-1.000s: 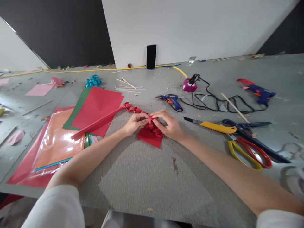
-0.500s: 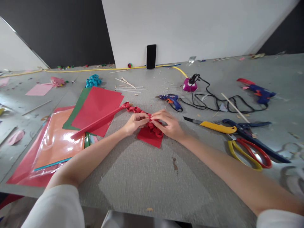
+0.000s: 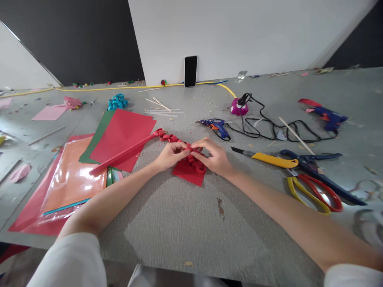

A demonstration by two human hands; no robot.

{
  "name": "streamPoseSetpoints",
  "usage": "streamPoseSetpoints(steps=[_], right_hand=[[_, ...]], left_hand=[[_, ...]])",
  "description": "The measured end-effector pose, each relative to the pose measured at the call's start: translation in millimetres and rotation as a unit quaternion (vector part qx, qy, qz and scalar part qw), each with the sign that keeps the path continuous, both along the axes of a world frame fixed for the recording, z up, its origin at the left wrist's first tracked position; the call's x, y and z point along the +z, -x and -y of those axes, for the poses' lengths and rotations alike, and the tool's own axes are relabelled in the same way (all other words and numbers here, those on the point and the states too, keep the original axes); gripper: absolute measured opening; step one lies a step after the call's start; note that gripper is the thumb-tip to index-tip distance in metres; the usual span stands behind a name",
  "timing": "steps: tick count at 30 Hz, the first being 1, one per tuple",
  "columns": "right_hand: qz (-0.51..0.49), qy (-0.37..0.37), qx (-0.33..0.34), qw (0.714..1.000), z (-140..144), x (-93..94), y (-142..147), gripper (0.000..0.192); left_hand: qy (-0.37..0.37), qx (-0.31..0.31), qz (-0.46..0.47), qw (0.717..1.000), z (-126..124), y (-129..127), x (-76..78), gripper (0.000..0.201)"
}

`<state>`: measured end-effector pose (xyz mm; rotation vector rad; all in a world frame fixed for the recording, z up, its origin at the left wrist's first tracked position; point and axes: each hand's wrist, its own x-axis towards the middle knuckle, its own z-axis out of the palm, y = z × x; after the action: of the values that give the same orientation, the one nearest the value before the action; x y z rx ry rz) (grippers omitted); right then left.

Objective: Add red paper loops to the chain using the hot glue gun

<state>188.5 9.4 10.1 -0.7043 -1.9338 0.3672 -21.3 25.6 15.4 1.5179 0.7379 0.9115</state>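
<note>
A red curled paper strip (image 3: 169,138) runs from the left into my two hands, its loops bunched over a small red paper piece (image 3: 188,174). My left hand (image 3: 171,154) pinches the strip between thumb and fingertips. Right beside it, my right hand (image 3: 214,156) is closed on the same strip, thumb and fingers meeting on the loops. The fingertips of both hands nearly touch and partly hide the loops there. A long straight tail of the strip lies to the left across red paper sheets (image 3: 122,133).
Left are a plastic-wrapped orange paper pack (image 3: 72,171) and a blue paper curl (image 3: 117,102). Beyond my hands lies a glue gun (image 3: 216,126); another glue gun (image 3: 329,116), a yellow cutter (image 3: 274,160) and scissors (image 3: 314,193) lie right. A phone (image 3: 190,71) leans on the wall.
The thumbs and fingers of both hands have shifted slightly on the red strip, the right fingers bending a little more. Everything else stays where it was.
</note>
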Motion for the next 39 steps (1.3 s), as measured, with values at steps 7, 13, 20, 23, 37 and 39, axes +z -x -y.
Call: streamPoseSetpoints(steps=[7, 13, 20, 23, 37, 39], right_hand=[[0.036, 0.006, 0.011, 0.999, -1.3, 2.1, 0.1, 0.013], [0.019, 0.023, 0.006, 1.000, -0.7, 3.2, 1.6, 0.009], [0.026, 0.030, -0.004, 0.999, -0.6, 2.5, 1.9, 0.011], [0.030, 0.031, -0.006, 0.999, -0.9, 1.9, 2.0, 0.013], [0.026, -0.009, -0.031, 0.999, -3.1, -0.3, 1.9, 0.009], [0.027, -0.008, -0.034, 0.999, -3.1, -1.5, 2.5, 0.009]], left_hand=[[-0.076, 0.018, -0.055, 0.995, -0.4, -0.7, -3.9, 0.043], [-0.114, 0.021, -0.090, 0.989, 4.0, -3.8, -3.5, 0.038], [-0.122, 0.039, -0.114, 0.985, 5.9, -4.9, -4.6, 0.039], [-0.124, 0.051, -0.119, 0.984, 6.8, -5.7, -4.5, 0.035], [-0.132, 0.063, -0.128, 0.981, 4.8, -4.2, -7.5, 0.035], [-0.136, 0.061, -0.132, 0.980, 5.0, -4.2, -7.7, 0.035]])
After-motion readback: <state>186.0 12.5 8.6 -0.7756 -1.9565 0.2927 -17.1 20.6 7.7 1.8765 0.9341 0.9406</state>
